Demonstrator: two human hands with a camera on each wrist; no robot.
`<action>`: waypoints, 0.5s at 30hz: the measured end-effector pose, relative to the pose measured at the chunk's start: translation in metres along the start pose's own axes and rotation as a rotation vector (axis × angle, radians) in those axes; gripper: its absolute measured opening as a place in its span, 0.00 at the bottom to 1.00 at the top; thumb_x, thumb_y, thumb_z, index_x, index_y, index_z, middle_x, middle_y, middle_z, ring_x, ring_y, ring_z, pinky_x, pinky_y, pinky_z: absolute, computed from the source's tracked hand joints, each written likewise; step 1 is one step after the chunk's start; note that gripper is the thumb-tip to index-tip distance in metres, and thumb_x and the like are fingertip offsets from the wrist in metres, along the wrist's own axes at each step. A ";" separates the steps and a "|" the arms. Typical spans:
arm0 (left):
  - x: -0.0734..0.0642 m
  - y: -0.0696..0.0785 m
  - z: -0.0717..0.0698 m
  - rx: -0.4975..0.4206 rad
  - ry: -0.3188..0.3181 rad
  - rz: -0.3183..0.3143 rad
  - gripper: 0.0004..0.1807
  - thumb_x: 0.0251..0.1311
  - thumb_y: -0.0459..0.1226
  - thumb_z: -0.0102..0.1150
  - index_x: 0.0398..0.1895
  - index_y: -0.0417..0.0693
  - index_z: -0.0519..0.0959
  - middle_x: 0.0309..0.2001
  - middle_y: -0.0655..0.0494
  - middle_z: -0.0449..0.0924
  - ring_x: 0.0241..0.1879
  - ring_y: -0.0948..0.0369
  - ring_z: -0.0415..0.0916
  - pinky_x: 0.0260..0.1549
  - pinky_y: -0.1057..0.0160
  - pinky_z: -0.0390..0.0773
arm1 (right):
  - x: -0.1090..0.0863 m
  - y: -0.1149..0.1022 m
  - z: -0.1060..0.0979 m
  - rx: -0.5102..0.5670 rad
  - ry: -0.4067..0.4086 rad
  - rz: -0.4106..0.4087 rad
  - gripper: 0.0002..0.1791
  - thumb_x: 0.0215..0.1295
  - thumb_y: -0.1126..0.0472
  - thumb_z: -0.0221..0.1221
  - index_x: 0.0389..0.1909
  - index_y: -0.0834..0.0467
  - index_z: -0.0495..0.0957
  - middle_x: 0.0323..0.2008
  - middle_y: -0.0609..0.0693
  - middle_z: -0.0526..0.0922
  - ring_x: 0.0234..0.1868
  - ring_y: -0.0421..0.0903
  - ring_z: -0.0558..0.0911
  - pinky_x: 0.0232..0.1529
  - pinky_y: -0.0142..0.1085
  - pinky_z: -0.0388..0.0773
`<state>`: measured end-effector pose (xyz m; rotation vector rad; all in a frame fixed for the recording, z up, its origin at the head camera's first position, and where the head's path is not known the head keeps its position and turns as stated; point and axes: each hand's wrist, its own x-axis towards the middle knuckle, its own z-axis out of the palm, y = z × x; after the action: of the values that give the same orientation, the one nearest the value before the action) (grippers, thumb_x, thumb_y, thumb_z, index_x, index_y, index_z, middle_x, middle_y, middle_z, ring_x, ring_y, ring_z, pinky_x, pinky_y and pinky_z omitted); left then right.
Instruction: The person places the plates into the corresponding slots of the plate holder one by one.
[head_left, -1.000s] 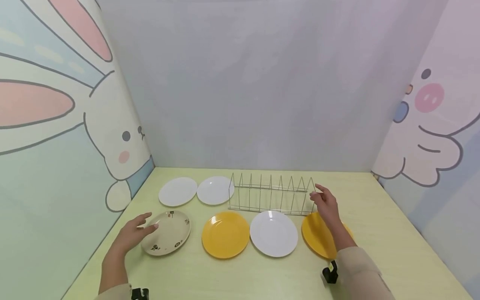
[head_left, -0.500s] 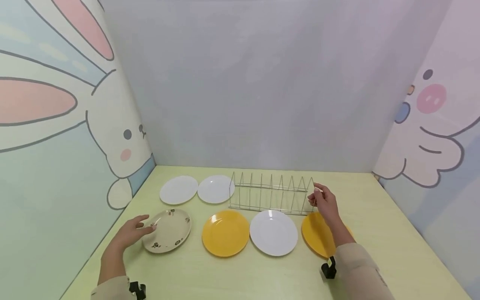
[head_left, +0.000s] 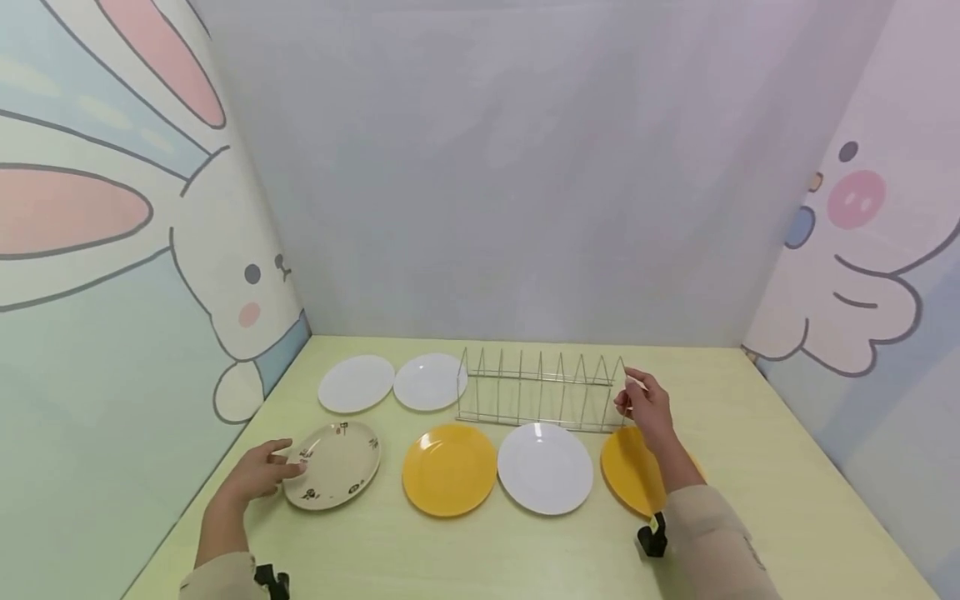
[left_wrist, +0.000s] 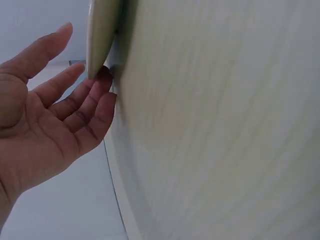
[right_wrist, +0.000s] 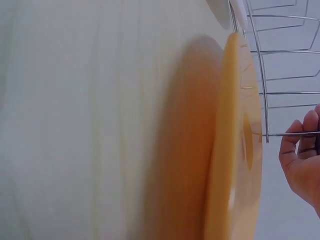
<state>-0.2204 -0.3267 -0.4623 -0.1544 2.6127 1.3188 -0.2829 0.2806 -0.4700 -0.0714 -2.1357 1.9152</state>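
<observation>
On my feed the cream plate (head_left: 335,468) with small dark motifs lies face up near the left edge of the worktop (head_left: 480,560). At its left rim is my left hand (head_left: 257,475), fingers relaxed and lightly bent; from the left wrist I see the thumb held clear and the other fingertips at the rim, some passing behind it, though in that close angle I can't swear how firmly they touch its underside. Further right and nearer the far edge stands the wire rack (head_left: 540,379), upright, its row of pointed dividers running roughly parallel to that edge. My right hand (head_left: 648,412) has fingers and thumb curled round the wire at the rack's right end.

In front of the rack I have three plates in a row to the right of the cream one: a yellow plate (head_left: 450,470), a white plate (head_left: 545,468) just beside it, and a second yellow plate (head_left: 628,473) partly under the right forearm. Toward the far left corner, two more white plates (head_left: 356,384) sit side by side, the right-hand one next to the rack's left end. A grey backdrop (head_left: 517,183) rises behind the far edge.
</observation>
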 end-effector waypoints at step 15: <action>0.004 -0.012 0.007 -0.055 0.024 -0.002 0.34 0.52 0.26 0.58 0.63 0.25 0.57 0.29 0.50 0.73 0.24 0.58 0.69 0.22 0.63 0.71 | 0.000 0.001 0.001 0.009 0.009 0.044 0.22 0.73 0.53 0.44 0.62 0.60 0.63 0.24 0.51 0.73 0.24 0.41 0.74 0.30 0.34 0.78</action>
<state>-0.2205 -0.3285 -0.4769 -0.1821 2.5966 1.3969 -0.2835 0.2797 -0.4712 -0.1261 -2.1372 1.9446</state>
